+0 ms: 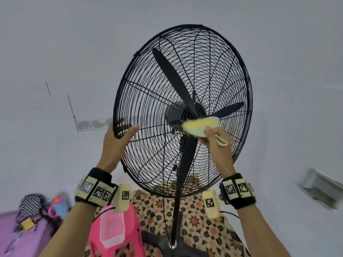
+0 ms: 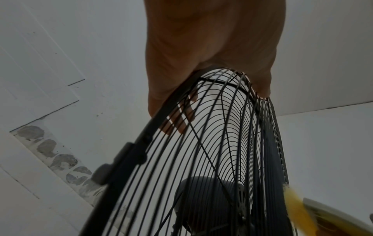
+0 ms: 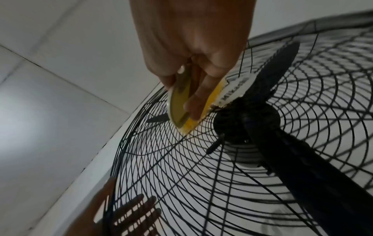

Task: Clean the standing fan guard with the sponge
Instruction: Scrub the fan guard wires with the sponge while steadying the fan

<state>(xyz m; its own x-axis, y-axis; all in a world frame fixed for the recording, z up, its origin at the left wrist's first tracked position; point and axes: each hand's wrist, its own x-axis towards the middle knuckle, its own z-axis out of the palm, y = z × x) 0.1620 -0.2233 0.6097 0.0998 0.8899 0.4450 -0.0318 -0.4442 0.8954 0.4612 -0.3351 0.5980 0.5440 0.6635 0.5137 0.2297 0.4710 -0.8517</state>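
My left hand (image 1: pixel 116 138) grips the fan guard (image 1: pixel 148 101) at its left rim, thumb on the front wires, the other fingers (image 3: pixel 139 212) curled round behind the wires. That keeps the big black fan head from turning away when I push.

My right hand (image 1: pixel 213 138) pinches the sponge (image 1: pixel 199 127), thumb on one side, fingers on the other. It's a yellow sponge w/ a pale cover and a little loop (image 1: pixel 221 140) hanging by my palm. The sponge sits on the front wires right at the middle, just by the hub (image 3: pixel 246 121) and the white label (image 3: pixel 236 89).

I think I'm mid-wipe near the centre. To do it well:
- Keep the flat yellow side on the wires, not the thin edge.
- Push soft. The wires are thin and could bend in twd the blade (image 1: pixel 172 76).
- Go along the rings, then out to the rim, bit by bit.
- Don't let fingertips poke thru the gaps.
- Keep the left hand tight so the pole (image 1: pixel 178 191) doesn't wobble.

The loop could snag on a wire, so I'd tuck it in.

Below are a pink stool (image 1: pixel 118 230) and a patterned mat (image 1: pixel 200 229); drips may land there.
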